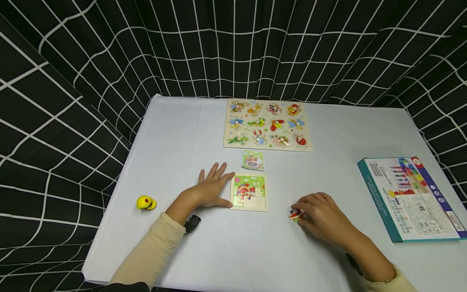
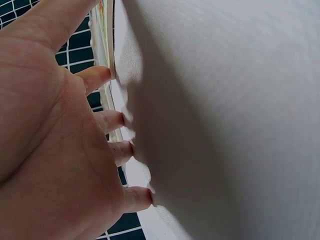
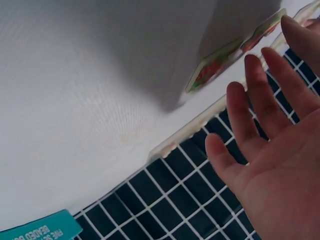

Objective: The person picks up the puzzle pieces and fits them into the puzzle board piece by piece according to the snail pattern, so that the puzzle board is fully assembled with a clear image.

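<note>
A small square wooden puzzle board (image 1: 249, 205) lies on the table with part of its picture filled in. My left hand (image 1: 211, 189) is spread flat beside it, thumb and index finger touching its left edge; the left wrist view shows these fingertips resting on the table. To the right of the board, my right hand (image 1: 322, 217) pinches small colourful puzzle pieces (image 1: 296, 215) at thumb and index finger, low over the cloth. Two puzzle pieces (image 3: 215, 67) show by those fingertips in the right wrist view. The hand partly hides them in the head view.
Behind the board lies a small picture card (image 1: 253, 160), and beyond it a large insect puzzle (image 1: 268, 125). A yellow toy (image 1: 146, 202) sits at the left. A flat box with a teal side (image 1: 412, 198) lies at the right. Black gridded cloth surrounds the white table (image 1: 175, 134).
</note>
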Available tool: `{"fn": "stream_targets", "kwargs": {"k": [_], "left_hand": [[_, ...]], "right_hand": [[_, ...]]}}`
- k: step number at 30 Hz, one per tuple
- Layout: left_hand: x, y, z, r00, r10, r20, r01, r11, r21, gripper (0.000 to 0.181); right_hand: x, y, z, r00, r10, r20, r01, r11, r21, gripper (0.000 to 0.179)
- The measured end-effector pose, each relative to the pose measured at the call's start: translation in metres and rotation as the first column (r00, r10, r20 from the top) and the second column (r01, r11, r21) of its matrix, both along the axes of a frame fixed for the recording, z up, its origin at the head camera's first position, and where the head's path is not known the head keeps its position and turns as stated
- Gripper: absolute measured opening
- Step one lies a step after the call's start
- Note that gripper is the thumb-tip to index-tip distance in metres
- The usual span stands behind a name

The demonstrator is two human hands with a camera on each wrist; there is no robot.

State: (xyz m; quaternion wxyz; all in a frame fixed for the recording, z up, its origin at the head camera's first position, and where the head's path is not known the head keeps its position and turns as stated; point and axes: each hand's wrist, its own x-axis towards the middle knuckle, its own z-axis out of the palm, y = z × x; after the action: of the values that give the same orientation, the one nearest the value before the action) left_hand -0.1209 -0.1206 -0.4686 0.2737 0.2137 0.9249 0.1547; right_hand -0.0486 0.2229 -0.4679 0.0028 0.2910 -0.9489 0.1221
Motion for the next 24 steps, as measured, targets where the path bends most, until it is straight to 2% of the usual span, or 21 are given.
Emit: {"fn": "stream_targets", "kwargs": {"k": [7,14,18,24], "left_hand": [[0.001,-0.001,0.001,1.000,0.003,0.015,-0.003,1.000,0.010,0.100],[-0.002,-0.001,0.003,1.000,0.001,0.023,-0.001,1.000,0.015,0.101],[-0.003,0.000,0.003,1.000,0.004,0.016,-0.004,1.000,0.013,0.101],[-0.002,0.000,0.002,1.000,0.002,0.007,-0.002,1.000,0.012,0.100]], "right_hand": [[0.000,0.000,0.000,0.999,0.039,0.008,-0.039,0.999,-0.016,0.035],[-0.004,-0.015,0.005,0.997,0.039,0.065,-0.038,0.999,-0.022,0.029],[-0.015,-0.038,0.008,0.994,0.107,-0.004,-0.107,0.993,-0.047,0.028],[-0.030,-0.077,0.006,0.972,0.201,-0.119,-0.209,0.976,-0.062,0.023]]}}
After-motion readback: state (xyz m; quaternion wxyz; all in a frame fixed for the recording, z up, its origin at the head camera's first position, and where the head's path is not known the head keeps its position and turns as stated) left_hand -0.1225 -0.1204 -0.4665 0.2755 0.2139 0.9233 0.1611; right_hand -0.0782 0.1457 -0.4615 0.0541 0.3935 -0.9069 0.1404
